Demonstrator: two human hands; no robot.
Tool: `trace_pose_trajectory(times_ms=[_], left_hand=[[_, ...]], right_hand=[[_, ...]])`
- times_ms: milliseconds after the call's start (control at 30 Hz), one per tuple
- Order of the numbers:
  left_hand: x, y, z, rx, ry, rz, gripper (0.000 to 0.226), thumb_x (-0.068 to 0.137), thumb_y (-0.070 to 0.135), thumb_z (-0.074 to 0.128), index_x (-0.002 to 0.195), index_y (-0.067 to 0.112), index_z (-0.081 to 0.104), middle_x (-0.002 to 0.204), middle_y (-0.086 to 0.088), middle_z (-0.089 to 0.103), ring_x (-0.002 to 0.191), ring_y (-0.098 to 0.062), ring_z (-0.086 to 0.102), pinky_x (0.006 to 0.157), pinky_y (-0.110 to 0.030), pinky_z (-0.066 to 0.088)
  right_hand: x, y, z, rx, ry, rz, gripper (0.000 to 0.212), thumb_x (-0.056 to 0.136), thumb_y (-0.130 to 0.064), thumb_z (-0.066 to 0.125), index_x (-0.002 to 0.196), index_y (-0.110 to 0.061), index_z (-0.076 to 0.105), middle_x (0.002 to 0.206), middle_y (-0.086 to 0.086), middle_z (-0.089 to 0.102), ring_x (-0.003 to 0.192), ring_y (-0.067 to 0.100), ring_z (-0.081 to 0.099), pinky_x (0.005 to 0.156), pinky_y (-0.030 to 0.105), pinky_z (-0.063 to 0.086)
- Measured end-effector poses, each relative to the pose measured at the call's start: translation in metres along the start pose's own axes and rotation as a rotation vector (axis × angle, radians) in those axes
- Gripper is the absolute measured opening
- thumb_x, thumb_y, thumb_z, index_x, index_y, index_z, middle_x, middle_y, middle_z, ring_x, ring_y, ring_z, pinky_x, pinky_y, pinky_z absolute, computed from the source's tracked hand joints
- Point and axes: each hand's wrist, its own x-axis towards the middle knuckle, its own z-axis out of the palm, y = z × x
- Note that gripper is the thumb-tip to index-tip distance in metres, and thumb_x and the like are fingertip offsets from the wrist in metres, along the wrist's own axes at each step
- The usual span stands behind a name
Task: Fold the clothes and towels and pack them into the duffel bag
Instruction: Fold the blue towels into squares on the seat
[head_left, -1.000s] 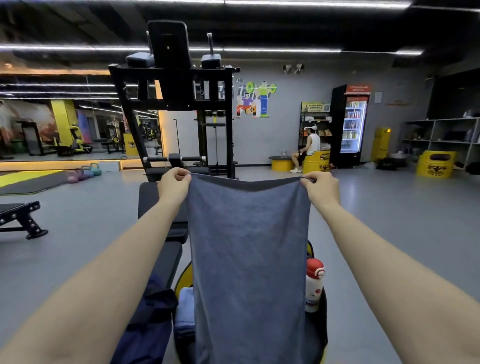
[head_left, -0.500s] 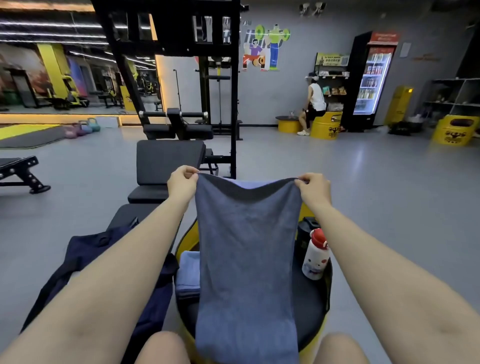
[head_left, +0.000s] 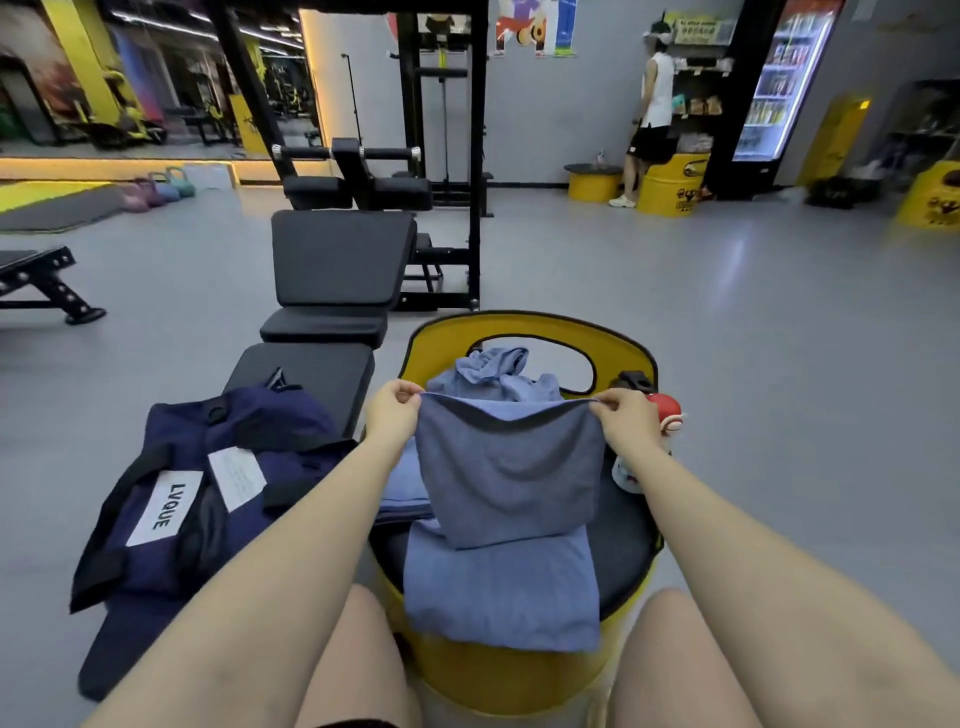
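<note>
I hold a blue-grey towel (head_left: 506, 478) by its top edge over a yellow drum seat (head_left: 524, 675). My left hand (head_left: 392, 415) pinches the left corner and my right hand (head_left: 626, 421) pinches the right corner. The towel's lower part lies folded on the seat's black cushion (head_left: 621, 545) and hangs over the front. A crumpled blue garment (head_left: 493, 376) lies behind it, and a folded blue cloth (head_left: 400, 493) lies under my left forearm. The navy duffel bag (head_left: 208, 483) with a white label lies on a bench to the left.
A white bottle with a red cap (head_left: 667, 415) stands on the seat beside my right hand. The black workout bench (head_left: 332, 291) and a rack stretch ahead. A person (head_left: 649, 114) stands by shelves and a drinks fridge (head_left: 774, 88). My bare knees flank the drum.
Both hands have come down with the towel, so its lower part now lies on the seat. The view has tilted downward, showing the duffel bag and my knees.
</note>
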Motion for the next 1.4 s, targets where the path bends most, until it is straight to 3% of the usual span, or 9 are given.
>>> trace_pose_trajectory(times_ms=[267, 433, 667, 933, 1067, 1133, 1200, 1267, 1400], left_hand=[[-0.029, -0.063, 0.02, 0.133, -0.119, -0.11, 0.01, 0.094, 0.006, 0.05, 0.091, 0.011, 0.058, 0.084, -0.002, 0.057, 0.086, -0.021, 0.053, 0.082, -0.038, 0.049], [-0.048, -0.103, 0.03, 0.289, -0.222, -0.197, 0.013, 0.094, 0.005, 0.049, 0.098, 0.007, 0.062, 0.102, -0.017, 0.062, 0.097, -0.031, 0.058, 0.083, -0.032, 0.045], [-0.061, -0.135, 0.041, 0.458, -0.4, -0.289, 0.02, 0.093, 0.013, 0.052, 0.107, 0.006, 0.064, 0.113, -0.011, 0.064, 0.109, -0.028, 0.058, 0.089, -0.029, 0.045], [-0.042, -0.147, 0.047, 0.556, -0.351, -0.328, 0.024, 0.094, 0.009, 0.045, 0.094, -0.006, 0.064, 0.103, -0.025, 0.064, 0.102, -0.036, 0.058, 0.082, -0.035, 0.045], [-0.04, -0.151, 0.056, 0.594, -0.398, -0.369, 0.042, 0.096, 0.014, 0.047, 0.055, 0.006, 0.045, 0.064, -0.014, 0.05, 0.069, -0.026, 0.052, 0.08, -0.037, 0.044], [-0.039, -0.153, 0.063, 0.62, -0.443, -0.363, 0.043, 0.097, 0.022, 0.048, 0.056, 0.009, 0.049, 0.084, -0.018, 0.064, 0.09, -0.031, 0.058, 0.086, -0.033, 0.043], [-0.037, -0.155, 0.072, 0.636, -0.503, -0.367, 0.037, 0.099, 0.029, 0.045, 0.083, 0.005, 0.069, 0.106, -0.015, 0.066, 0.107, -0.03, 0.056, 0.088, -0.03, 0.041], [-0.034, -0.16, 0.082, 0.64, -0.537, -0.362, 0.03, 0.099, 0.033, 0.045, 0.097, 0.016, 0.069, 0.092, -0.006, 0.064, 0.095, -0.025, 0.057, 0.076, -0.025, 0.04], [-0.028, -0.172, 0.096, 0.65, -0.464, -0.392, 0.035, 0.096, 0.035, 0.049, 0.065, 0.019, 0.053, 0.06, 0.004, 0.043, 0.06, -0.013, 0.041, 0.052, -0.022, 0.031]], right_hand=[[-0.036, 0.056, 0.028, -0.047, -0.143, 0.072, 0.02, 0.095, -0.01, 0.054, 0.109, -0.006, 0.069, 0.112, 0.012, 0.067, 0.108, 0.028, 0.058, 0.081, 0.025, 0.039], [-0.06, 0.091, 0.05, -0.103, -0.253, 0.192, 0.021, 0.094, -0.013, 0.058, 0.111, -0.009, 0.068, 0.11, 0.012, 0.068, 0.104, 0.024, 0.059, 0.078, 0.025, 0.04], [-0.074, 0.124, 0.077, -0.208, -0.453, 0.243, 0.019, 0.094, -0.019, 0.059, 0.107, -0.01, 0.07, 0.114, 0.006, 0.067, 0.109, 0.022, 0.058, 0.086, 0.028, 0.045], [-0.059, 0.145, 0.084, -0.228, -0.453, 0.288, 0.02, 0.093, -0.023, 0.059, 0.099, -0.008, 0.071, 0.106, 0.009, 0.068, 0.093, 0.021, 0.056, 0.074, 0.027, 0.038], [-0.045, 0.152, 0.089, -0.245, -0.397, 0.336, 0.02, 0.092, -0.021, 0.059, 0.094, -0.005, 0.071, 0.1, 0.012, 0.069, 0.084, 0.021, 0.054, 0.069, 0.028, 0.038], [-0.039, 0.154, 0.092, -0.252, -0.371, 0.362, 0.018, 0.092, -0.02, 0.059, 0.093, -0.006, 0.071, 0.099, 0.012, 0.068, 0.086, 0.024, 0.057, 0.07, 0.029, 0.041], [-0.032, 0.157, 0.096, -0.253, -0.338, 0.384, 0.016, 0.093, -0.018, 0.057, 0.094, -0.008, 0.07, 0.102, 0.012, 0.068, 0.092, 0.028, 0.06, 0.074, 0.032, 0.045], [-0.027, 0.161, 0.101, -0.256, -0.328, 0.406, 0.016, 0.093, -0.015, 0.057, 0.098, -0.008, 0.069, 0.107, 0.013, 0.067, 0.098, 0.029, 0.06, 0.081, 0.035, 0.048], [-0.024, 0.169, 0.111, -0.345, -0.323, 0.393, 0.027, 0.094, -0.012, 0.055, 0.12, -0.006, 0.061, 0.124, 0.013, 0.057, 0.109, 0.031, 0.056, 0.089, 0.038, 0.047]])
